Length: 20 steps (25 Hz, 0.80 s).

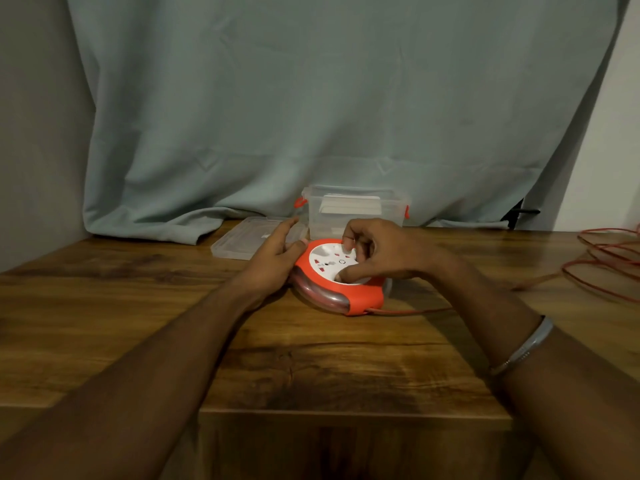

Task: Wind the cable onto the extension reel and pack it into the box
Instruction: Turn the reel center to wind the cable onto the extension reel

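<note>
On the left, the clear lid (250, 241) lies flat on the wooden table (138, 306), beside the open clear box (356, 211) that stands near the curtain (311, 98). The left hand (277, 259) lies against the left edge of the extension reel (337, 277), fingers mostly straight, thumb on the orange rim, bracing it rather than wrapping it. The reel sits flat on the table in front of the box, its white socket face upward. The right hand (377, 252) is curled over that face, fingertips pinching or pressing into the white hub; the exact grip is hard to make out, since the fingers hide the part they touch.

The red cable (415, 310) leaves the reel's near right side and runs across the table to loose loops (609, 261) at the far right edge, so most of it appears unwound.

Risks, as I judge them: the bracing hand is only laid against the rim, so a hard turn of the hub could spin or slide the whole reel. The loose loops could snag on each other or on the table edge and jerk the reel sideways. Cable fed in slack may bunch inside the housing.
</note>
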Available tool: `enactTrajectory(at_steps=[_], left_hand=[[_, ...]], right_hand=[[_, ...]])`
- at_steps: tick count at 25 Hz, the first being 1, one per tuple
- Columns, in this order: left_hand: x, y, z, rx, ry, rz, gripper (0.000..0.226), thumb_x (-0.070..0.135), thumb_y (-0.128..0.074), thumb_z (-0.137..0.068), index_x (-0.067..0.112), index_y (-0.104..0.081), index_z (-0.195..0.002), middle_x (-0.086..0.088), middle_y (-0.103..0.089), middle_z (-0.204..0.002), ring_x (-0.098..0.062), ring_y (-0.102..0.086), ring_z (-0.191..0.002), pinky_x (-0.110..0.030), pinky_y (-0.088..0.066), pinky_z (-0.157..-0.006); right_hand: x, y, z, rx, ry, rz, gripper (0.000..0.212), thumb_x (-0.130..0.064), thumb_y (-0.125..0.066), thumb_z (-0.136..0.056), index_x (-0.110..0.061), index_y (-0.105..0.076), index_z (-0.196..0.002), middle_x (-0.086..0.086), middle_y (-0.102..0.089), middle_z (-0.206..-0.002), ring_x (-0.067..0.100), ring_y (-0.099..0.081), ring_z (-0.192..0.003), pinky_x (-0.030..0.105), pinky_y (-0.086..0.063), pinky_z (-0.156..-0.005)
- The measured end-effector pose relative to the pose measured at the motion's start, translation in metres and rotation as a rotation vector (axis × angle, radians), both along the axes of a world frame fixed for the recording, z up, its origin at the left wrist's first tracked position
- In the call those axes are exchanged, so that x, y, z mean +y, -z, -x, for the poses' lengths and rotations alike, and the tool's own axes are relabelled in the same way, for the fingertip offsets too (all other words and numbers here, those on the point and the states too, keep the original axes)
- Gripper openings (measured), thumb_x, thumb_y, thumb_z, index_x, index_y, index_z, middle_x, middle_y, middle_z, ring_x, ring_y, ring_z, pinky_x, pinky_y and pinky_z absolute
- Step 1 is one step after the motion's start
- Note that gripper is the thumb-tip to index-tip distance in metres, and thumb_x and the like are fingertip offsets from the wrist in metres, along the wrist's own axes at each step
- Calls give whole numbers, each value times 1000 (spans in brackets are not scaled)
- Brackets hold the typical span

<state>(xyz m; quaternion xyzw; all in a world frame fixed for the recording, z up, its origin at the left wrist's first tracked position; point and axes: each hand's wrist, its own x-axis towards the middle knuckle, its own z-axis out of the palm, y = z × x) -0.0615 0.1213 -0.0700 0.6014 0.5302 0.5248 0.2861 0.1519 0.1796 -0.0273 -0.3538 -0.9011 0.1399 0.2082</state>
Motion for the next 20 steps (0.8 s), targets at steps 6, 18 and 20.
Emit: enactTrajectory(at_steps=[6, 18, 20], left_hand=[[-3, -2, -3, -7, 18, -10, 56, 23, -44, -105, 30, -22, -155, 3, -68, -93, 2, -69, -64, -15, -53, -54], [4, 0, -1, -19, 2, -19, 51, 13, -47, -103, 36, -38, -148, 1, -72, -91, -10, -65, -66, -27, -57, -65], [4, -1, -2, -7, 7, -15, 49, 15, -45, -103, 38, -40, -146, 10, -68, -97, -18, -68, -81, -37, -60, -77]], right_hand=[[-8, 2, 16, 46, 148, -95, 44, -56, -85, -73, -18, -66, -87, -12, -64, -74, 10, -64, -72, 29, -46, -58], [5, -13, -9, 169, -97, 205, 37, 4, -81, -81, -9, -62, -110, 6, -80, -104, -2, -69, -72, 13, -48, -61], [12, -14, -16, 62, -116, 224, 47, -3, -86, -80, -12, -61, -119, 0, -80, -112, 8, -71, -82, 13, -49, -59]])
